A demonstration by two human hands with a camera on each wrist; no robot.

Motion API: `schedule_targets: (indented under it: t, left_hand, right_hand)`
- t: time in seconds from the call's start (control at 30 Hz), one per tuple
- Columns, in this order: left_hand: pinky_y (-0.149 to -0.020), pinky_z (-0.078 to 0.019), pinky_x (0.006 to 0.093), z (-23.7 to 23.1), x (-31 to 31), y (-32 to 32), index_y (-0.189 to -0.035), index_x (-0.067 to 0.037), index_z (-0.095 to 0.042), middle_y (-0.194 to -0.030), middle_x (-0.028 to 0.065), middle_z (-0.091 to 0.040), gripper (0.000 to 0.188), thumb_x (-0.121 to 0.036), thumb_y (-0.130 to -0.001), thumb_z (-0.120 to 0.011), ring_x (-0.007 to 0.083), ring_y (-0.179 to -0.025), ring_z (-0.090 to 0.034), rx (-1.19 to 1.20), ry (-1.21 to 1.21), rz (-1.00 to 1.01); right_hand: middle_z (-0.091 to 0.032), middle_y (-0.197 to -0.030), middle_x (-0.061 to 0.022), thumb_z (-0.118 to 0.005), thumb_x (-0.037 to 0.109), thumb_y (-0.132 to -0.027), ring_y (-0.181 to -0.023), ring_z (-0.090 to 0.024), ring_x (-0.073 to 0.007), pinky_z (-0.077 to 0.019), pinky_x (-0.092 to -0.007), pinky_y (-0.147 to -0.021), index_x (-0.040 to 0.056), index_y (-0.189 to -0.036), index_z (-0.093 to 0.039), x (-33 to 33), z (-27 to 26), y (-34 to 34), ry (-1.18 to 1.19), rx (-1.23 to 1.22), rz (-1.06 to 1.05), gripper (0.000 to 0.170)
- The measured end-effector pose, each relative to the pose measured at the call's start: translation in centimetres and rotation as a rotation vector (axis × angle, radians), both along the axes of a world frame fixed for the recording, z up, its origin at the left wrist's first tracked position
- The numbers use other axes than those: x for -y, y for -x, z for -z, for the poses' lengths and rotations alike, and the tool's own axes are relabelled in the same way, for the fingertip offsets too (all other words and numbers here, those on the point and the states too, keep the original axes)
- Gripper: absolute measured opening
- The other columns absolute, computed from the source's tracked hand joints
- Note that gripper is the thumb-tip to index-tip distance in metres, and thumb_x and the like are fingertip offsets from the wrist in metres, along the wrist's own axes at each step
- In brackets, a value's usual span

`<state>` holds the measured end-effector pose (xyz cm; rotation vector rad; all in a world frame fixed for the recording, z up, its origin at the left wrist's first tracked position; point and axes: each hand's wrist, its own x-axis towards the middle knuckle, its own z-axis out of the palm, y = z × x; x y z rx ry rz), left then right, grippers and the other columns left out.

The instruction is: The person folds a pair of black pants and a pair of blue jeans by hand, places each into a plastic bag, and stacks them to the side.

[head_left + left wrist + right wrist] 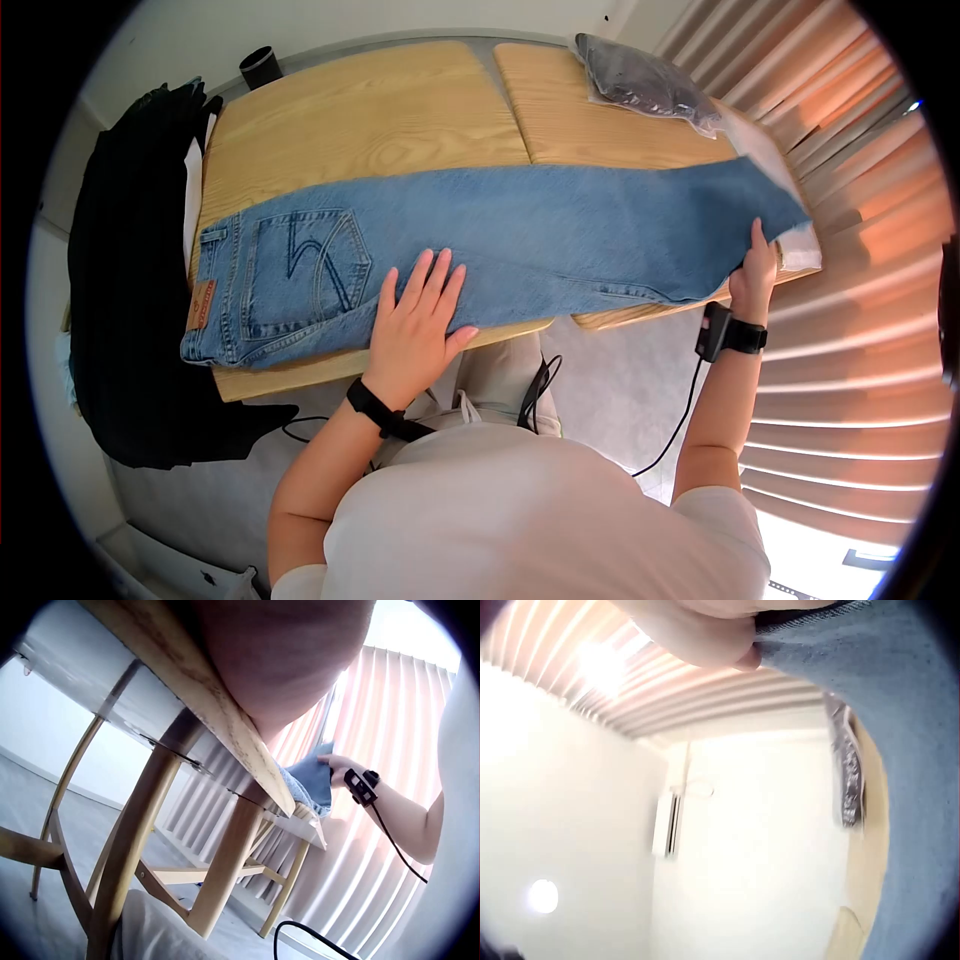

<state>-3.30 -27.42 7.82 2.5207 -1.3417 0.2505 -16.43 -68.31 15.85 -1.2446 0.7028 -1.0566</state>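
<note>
Blue jeans (480, 220), folded lengthwise, lie across two wooden tables, the waistband and back pocket at the left. My left hand (415, 320) rests flat on them right of the pocket, fingers spread. At the far right my right hand (753, 280) pinches the leg's hem end, which is lifted off the table. The left wrist view also shows the right hand (341, 766) with the raised denim (311, 776). In the right wrist view, part of the right hand (697, 634) is at the top, gripping the denim (922, 765); its fingertips are mostly hidden.
Dark clothes (130, 280) hang at the left beside the table (370, 110). A black cup (260, 67) stands at the back left, and a plastic-bagged dark item (645, 82) lies at the back right. Curtains (850, 280) hang at the right. A black cable (685, 425) trails from the right wrist.
</note>
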Motion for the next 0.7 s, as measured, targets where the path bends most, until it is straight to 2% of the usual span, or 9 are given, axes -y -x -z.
schedule_targets:
  t: [0.03,0.1,0.17,0.2,0.23,0.27,0.3,0.47,0.7]
  left_hand:
    - [-0.106,-0.0233,0.0529,0.0,0.0,0.0,-0.135,-0.007,-0.042,-0.146,0.0107,-0.033,0.066,-0.042,-0.082,-0.059,0.0272,-0.135,-0.028,0.002,0.002,0.001]
    - [-0.106,-0.0232,0.0528,0.1,0.0,0.0,-0.135,-0.007,-0.042,-0.146,0.0106,-0.033,0.066,-0.042,-0.082,-0.059,0.0272,-0.135,-0.028,0.004,-0.003,-0.006]
    - [-0.107,-0.0223,0.052,0.3,0.0,-0.1,-0.136,-0.004,-0.041,-0.146,0.0128,-0.032,0.069,-0.043,-0.081,-0.059,0.0272,-0.136,-0.028,0.02,0.014,0.011]
    - [-0.107,-0.0223,0.052,0.4,0.0,-0.1,-0.136,-0.004,-0.041,-0.146,0.0128,-0.032,0.069,-0.043,-0.081,-0.059,0.0272,-0.136,-0.028,0.021,0.011,0.004]
    - [-0.107,-0.0218,0.0507,0.6,0.0,-0.1,-0.135,-0.001,-0.04,-0.146,0.0153,-0.031,0.071,-0.043,-0.081,-0.059,0.0278,-0.136,-0.027,0.022,0.029,-0.006]
    - [-0.108,-0.0214,0.0495,0.7,0.0,-0.1,-0.135,0.002,-0.038,-0.146,0.0177,-0.03,0.074,-0.044,-0.081,-0.059,0.0283,-0.137,-0.026,0.022,0.048,-0.017]
    - [-0.108,-0.0214,0.0495,0.8,0.0,-0.1,-0.135,0.002,-0.038,-0.146,0.0177,-0.03,0.074,-0.044,-0.081,-0.059,0.0283,-0.137,-0.026,0.022,0.046,-0.023]
    - [-0.11,-0.0202,0.0457,0.8,-0.1,0.0,-0.134,0.01,-0.034,-0.146,0.0236,-0.027,0.082,-0.046,-0.08,-0.059,0.0305,-0.138,-0.024,0.004,0.065,-0.035]
    - [-0.11,-0.0198,0.0459,0.5,-0.1,0.1,-0.135,0.011,-0.03,-0.147,0.0221,-0.026,0.087,-0.039,-0.075,-0.067,0.0305,-0.138,-0.024,-0.065,0.099,-0.023]
  right_hand:
    - [-0.049,-0.132,-0.0169,-0.044,0.019,-0.097,-0.117,-0.05,-0.0318,-0.04,-0.0406,-0.1,-0.0043,-0.128,-0.045,-2.4,-0.9,-1.0,-0.009,-0.003,-0.006,0.039]
    - [-0.05,-0.132,-0.0165,-0.049,0.007,-0.092,-0.118,-0.051,-0.0302,-0.0408,-0.0375,-0.099,-0.0011,-0.13,-0.046,-7.3,-1.7,-2.9,0.398,-0.6,0.011,0.038]
    - [-0.049,-0.133,-0.0162,-0.05,-0.011,-0.078,-0.123,-0.047,-0.0292,-0.0379,-0.0354,-0.101,0.0023,-0.131,-0.047,-14.1,-0.8,-4.0,0.774,-0.541,-0.154,0.055]
    - [-0.048,-0.135,-0.0148,-0.047,-0.019,-0.061,-0.128,-0.043,-0.0305,-0.0359,-0.0371,-0.103,0.0059,-0.131,-0.048,-15.2,1.4,-4.7,1.08,-0.392,-0.264,0.075]
    - [-0.049,-0.134,-0.0148,-0.047,-0.018,-0.056,-0.128,-0.042,-0.0321,-0.0335,-0.0403,-0.105,0.0079,-0.13,-0.05,-16.8,2.4,-5.0,1.207,-0.386,-0.427,0.078]
    - [-0.05,-0.133,-0.0135,-0.051,-0.015,-0.056,-0.126,-0.043,-0.0316,-0.0337,-0.0428,-0.105,0.0104,-0.128,-0.051,-18.3,4.1,-5.3,1.293,-0.555,-0.548,0.076]
    - [-0.052,-0.131,-0.0115,-0.055,-0.012,-0.058,-0.124,-0.046,-0.0302,-0.0353,-0.0427,-0.104,0.0114,-0.126,-0.053,-19.3,6.2,-5.3,1.356,-0.638,-0.664,0.072]
    - [-0.054,-0.128,-0.009,-0.064,-0.004,-0.062,-0.121,-0.049,-0.0277,-0.0384,-0.0421,-0.1,0.0132,-0.125,-0.054,-20.6,6.2,-4.9,1.384,-0.727,-0.618,0.066]
    - [-0.054,-0.128,-0.0099,-0.065,-0.001,-0.064,-0.119,-0.05,-0.028,-0.0382,-0.042,-0.1,0.013,-0.124,-0.054,-21.6,5.7,-4.6,1.397,-0.749,-0.701,0.063]
